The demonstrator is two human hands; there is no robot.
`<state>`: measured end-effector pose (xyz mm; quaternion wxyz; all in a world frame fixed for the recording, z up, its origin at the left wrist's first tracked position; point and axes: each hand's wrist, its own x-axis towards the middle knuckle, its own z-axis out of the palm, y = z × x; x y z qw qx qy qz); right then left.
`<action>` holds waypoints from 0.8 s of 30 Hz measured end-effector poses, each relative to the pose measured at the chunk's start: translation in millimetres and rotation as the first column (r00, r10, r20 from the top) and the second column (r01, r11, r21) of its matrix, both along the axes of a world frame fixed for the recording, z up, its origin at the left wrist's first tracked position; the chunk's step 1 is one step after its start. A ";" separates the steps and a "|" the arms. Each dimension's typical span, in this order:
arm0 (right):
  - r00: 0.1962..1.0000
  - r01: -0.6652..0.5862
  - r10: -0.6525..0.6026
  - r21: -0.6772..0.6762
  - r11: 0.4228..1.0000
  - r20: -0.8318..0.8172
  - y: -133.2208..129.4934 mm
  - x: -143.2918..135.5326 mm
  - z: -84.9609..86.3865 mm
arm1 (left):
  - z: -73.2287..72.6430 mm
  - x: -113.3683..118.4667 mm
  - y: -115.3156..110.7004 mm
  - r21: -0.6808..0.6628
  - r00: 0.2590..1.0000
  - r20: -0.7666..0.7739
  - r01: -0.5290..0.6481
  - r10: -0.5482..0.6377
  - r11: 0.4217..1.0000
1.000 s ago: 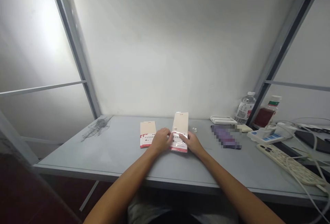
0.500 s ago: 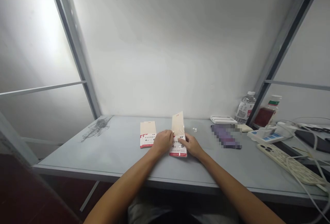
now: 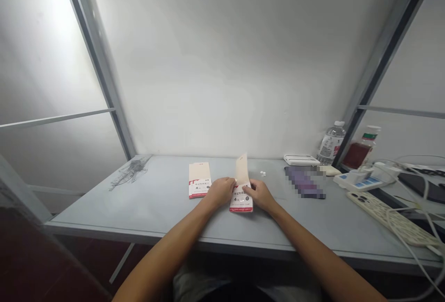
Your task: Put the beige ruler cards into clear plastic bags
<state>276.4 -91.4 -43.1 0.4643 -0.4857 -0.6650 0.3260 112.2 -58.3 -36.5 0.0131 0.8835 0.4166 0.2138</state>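
Observation:
A slim cream packet [image 3: 241, 203] with a red-and-white label, printed with Chinese characters and a "4", is held upright-leaning over the table. My left hand [image 3: 220, 191] is closed on its left edge, with thumb and fingers pinched near the middle. On the other side, my right hand [image 3: 260, 194] grips the right edge, its thumb across the front. The packet's upper part bends and stands up above my hands. Just left of my left hand lie similar cream packets [image 3: 199, 172], overlapping each other. Small white pieces [image 3: 263, 173] lie beyond my right hand.
A grey table [image 3: 146, 209] meets a white wall at the back. To the right are a partly pixelated purple item [image 3: 306, 183], a white box [image 3: 301, 160], a water bottle [image 3: 331, 144], a red-filled bottle [image 3: 361, 146], a power strip [image 3: 361, 180], a phone [image 3: 389, 218] and loose cables.
The upper part of the held packet has turned and bent, so it looks narrower and curved. Both hands stay almost in place, still on the packet.

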 end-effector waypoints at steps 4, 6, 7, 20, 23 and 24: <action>1.000 -0.029 0.029 -0.007 1.000 -0.011 -0.1 0.8 -0.5 | 0.8 0.1 -0.2 0.018 1.000 -0.013 0.015 -0.015 1.000; 0.999 -0.036 0.036 -0.007 0.999 -0.017 -0.5 1.1 -0.4 | 0.8 -0.3 0.1 0.027 1.000 -0.010 0.018 -0.018 0.999; 0.999 -0.039 0.038 -0.009 0.999 -0.021 -0.6 1.1 -0.4 | 0.8 -0.8 0.3 0.026 1.000 -0.003 0.018 -0.018 0.999; 0.997 -0.066 0.065 -0.037 0.997 -0.040 1.9 2.9 -4.7 | 1.3 -2.1 -1.8 -0.002 0.999 0.049 0.011 -0.011 1.000; 0.998 -0.062 0.061 -0.043 0.997 -0.025 1.4 3.1 -4.3 | 0.4 -2.5 -1.1 0.003 0.999 0.039 0.017 -0.017 1.000; 0.998 -0.068 0.067 -0.044 0.997 -0.022 1.4 3.3 -4.3 | 0.0 -2.7 -0.7 0.007 0.999 0.035 0.018 -0.018 1.000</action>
